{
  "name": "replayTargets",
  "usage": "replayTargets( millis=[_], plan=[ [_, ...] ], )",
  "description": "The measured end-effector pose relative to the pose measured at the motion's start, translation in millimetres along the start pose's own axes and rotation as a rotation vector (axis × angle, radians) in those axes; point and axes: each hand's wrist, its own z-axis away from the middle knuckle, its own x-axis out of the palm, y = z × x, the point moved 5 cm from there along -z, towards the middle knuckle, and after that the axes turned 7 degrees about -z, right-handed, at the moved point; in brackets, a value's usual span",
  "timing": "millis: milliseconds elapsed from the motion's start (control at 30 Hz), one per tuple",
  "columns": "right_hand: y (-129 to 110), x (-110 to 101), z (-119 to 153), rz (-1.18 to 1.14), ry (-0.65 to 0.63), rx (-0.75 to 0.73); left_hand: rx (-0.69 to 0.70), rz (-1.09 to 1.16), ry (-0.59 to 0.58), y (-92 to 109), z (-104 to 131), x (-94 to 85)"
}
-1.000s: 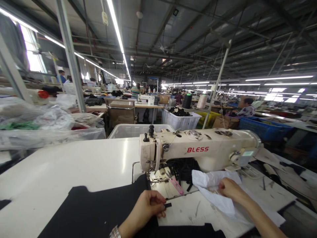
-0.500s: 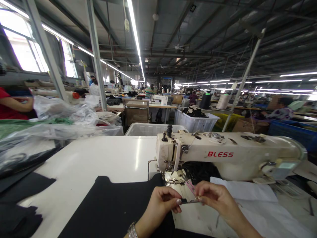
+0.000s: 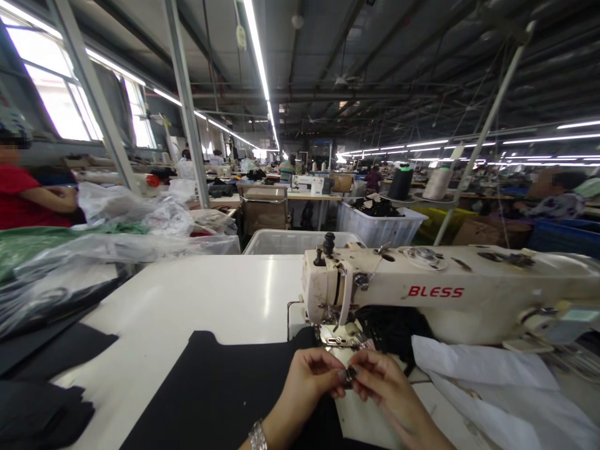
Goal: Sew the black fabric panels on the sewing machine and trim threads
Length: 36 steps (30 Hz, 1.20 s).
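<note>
Head view: red-sleeved person (image 3: 35, 197) far left; black fabric (image 3: 225, 387) flat on white table (image 3: 244, 287); left hand (image 3: 314, 375) and right hand (image 3: 382, 381) together, fingertips pinching small dark piece (image 3: 349, 375) before BLESS sewing machine (image 3: 422, 281); white cloth (image 3: 497, 381) right.

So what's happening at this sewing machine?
The person's left hand and right hand meet in front of the sewing machine, fingertips pinching a small dark piece whose details are hidden. Black fabric lies on the white table, and white material sits beyond the right hand.
</note>
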Motion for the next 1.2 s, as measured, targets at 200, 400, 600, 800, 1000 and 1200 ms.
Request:
replayTargets(
  millis=[200, 400, 600, 800, 1000, 1200],
  plan=[
    [-1.9, 8.0, 6.6, 0.163, 0.042, -0.162, 0.011, -0.063, 0.154, -9.0, -3.7, -9.0],
    [-2.2, 3.6, 4.6, 0.232, 0.121, -0.177, 0.022, -0.054, 0.111, -1.3, 0.3, -6.5],
    [1.8, -9.5, 1.6, -0.043, 0.169, -0.095, -0.024, 0.091, -0.059, -2.3, 0.3, -2.3],
    [6.7, 5.9, 4.2, -0.128, 0.070, -0.061, 0.072, 0.077, -0.093, -7.5, -5.4, -2.8],
    [9.8, 0.9, -0.8, -0.041, 0.066, -0.094, 0.270, 0.022, -0.079, 3.5, -2.4, -4.4],
    [5.0, 1.3, 2.6, -0.003, 0.067, -0.151, 0.222, 0.116, -0.089, 5.0, -1.7, -2.2]
  ],
)
